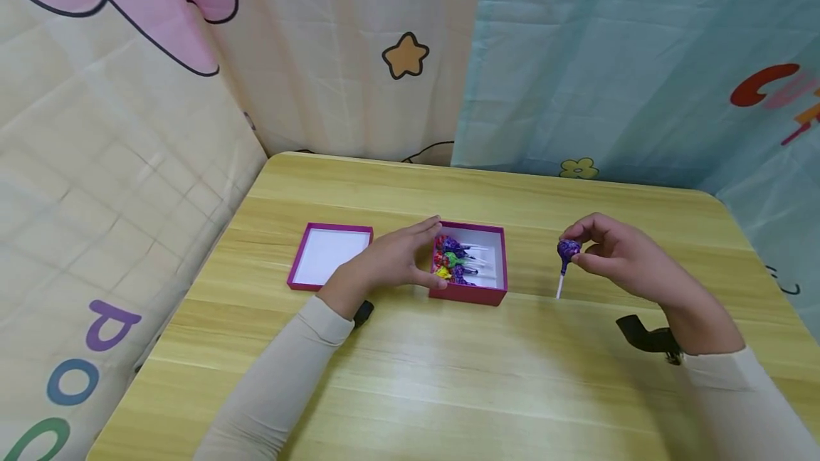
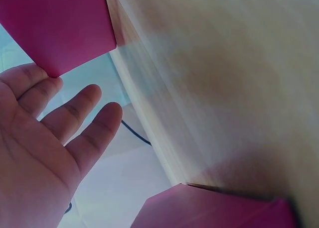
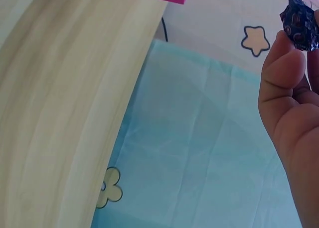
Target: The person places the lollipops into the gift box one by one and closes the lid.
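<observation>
My right hand [image 1: 608,251] pinches a lollipop [image 1: 567,250] in a dark purple wrapper between thumb and fingertips, its white stick pointing down. In the right wrist view, the wrapped lollipop head [image 3: 300,26] shows at the upper right edge. At the left end of an open magenta box [image 1: 472,294] is my left hand [image 1: 400,256], spread from the back corner to the front one. Its fingers look fairly straight in the left wrist view, and some touch the box corner [image 2: 65,34]. Several lollipops [image 1: 453,260] in red, green, yellow and purple wrappers lie inside, sticks to the right.
The box lid [image 1: 333,255], white inside with magenta edges, lies left of the box near my left forearm. A light wood table [image 1: 410,375] carries everything. Printed curtains [image 1: 576,55] hang behind the table's far edge and along its left side.
</observation>
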`<state>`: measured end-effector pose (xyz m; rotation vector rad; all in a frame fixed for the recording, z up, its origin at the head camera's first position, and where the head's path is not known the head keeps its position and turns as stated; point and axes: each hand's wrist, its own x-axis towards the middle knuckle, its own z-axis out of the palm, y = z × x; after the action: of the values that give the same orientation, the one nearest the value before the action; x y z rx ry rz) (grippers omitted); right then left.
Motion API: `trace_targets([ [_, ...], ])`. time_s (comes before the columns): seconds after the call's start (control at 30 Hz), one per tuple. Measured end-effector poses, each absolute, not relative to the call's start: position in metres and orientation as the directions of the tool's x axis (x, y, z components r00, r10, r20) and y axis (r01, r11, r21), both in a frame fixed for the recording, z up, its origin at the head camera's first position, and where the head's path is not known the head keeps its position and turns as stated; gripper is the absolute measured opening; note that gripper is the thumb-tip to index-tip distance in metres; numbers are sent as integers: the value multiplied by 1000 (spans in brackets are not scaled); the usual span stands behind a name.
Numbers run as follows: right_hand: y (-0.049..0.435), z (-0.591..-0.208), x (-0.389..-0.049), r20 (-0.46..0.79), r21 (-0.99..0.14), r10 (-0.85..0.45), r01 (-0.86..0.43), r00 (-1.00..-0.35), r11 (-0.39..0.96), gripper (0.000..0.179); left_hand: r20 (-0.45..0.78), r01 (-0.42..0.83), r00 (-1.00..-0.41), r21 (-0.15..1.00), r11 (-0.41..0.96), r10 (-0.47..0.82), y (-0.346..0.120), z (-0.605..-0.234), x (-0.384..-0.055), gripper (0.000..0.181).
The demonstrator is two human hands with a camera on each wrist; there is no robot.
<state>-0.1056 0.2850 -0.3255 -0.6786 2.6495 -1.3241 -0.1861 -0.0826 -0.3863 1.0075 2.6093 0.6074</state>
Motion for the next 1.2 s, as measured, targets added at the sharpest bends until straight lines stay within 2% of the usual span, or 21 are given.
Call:
trace_targets([
  [0.33,250,-315,-128,100,-737,-456,-374,-885,563,17,-103,566,-725,475,674,681,-82,-387,-185,111],
  [0.67,225,-311,-153,-14,-702,-492,-342,-870,624,15,-102,576,-722,460,676,685,-82,-387,-184,112],
  [0.87,215,-309,-168,-59,-700,-551,-359,-832,617,13,-109,567,-726,464,681,679,-82,-384,-184,111],
  [1.2,199,-305,-182,-60,-705,-648,-427,-759,566,17,-109,557,-730,476,680,675,-81,-385,-185,113],
])
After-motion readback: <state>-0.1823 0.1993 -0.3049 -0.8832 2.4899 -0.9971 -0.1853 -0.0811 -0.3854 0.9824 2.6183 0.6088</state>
